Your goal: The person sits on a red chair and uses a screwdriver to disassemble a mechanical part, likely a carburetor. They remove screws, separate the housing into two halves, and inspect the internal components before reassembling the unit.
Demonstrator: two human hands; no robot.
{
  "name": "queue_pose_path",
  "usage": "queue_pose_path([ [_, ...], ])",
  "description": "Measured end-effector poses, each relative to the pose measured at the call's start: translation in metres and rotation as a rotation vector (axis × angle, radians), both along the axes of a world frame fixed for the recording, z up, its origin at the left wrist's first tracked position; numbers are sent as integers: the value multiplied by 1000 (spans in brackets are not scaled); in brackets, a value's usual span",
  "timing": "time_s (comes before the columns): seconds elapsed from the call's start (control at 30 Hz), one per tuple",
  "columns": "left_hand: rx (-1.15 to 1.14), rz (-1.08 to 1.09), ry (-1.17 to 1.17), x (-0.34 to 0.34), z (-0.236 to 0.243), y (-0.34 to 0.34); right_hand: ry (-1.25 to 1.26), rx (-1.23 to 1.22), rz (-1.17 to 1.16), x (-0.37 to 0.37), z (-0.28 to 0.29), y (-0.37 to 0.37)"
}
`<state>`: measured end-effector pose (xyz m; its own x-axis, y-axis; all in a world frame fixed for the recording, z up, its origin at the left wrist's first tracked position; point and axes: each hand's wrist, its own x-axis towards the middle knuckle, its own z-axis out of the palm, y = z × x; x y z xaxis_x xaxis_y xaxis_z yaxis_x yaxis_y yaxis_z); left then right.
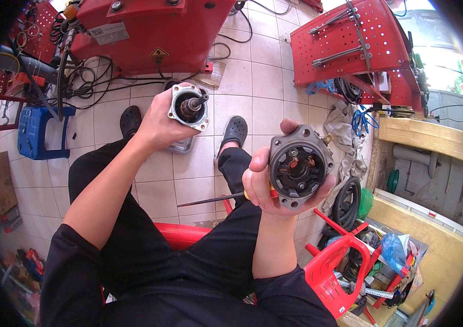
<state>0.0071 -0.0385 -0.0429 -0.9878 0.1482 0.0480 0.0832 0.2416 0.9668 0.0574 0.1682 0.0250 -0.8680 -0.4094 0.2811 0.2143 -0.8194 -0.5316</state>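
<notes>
My left hand [155,122] is closed round a motor housing [204,121], its square silver flange turned up and a dark shaft standing out of the middle. Apart from it on the right, my right hand [261,182] grips a round grey motor end cover [291,203], with its open side facing up. Inside the cover I see a dark ring, screw heads and copper-coloured parts. The same right hand also keeps hold of a screwdriver [209,200], whose thin shaft points left from under the fingers. Part of its yellow and red handle is covered by the hand and the cover.
A grey metal tray [181,146] lies on the tiled floor beyond my left hand. A large red machine [155,41] stands ahead, with cables [100,82] around it. A blue stool [39,131] is at left, a red perforated rack [346,52] far right, a red chair [332,278] near right.
</notes>
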Motion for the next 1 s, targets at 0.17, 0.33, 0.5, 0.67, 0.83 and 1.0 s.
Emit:
queue_pose_path([
  [0.17,-8,-4,-9,0,0,0,4,3,2,0,0,1],
  [0.33,4,3,-16,0,-2,0,6,1,5,0,0,0],
  [0.5,1,-11,-1,0,-1,-1,-19,107,-73,0,1,-2],
  [0.67,22,-4,-10,2,-4,0,-286,403,-353,2,-3,-6],
  [0.83,-50,-109,19,2,-5,-1,-243,739,-480,1,-13,-21],
  [1.0,-102,-132,216,4,-12,-1,-262,751,-417,-1,-26,-22],
])
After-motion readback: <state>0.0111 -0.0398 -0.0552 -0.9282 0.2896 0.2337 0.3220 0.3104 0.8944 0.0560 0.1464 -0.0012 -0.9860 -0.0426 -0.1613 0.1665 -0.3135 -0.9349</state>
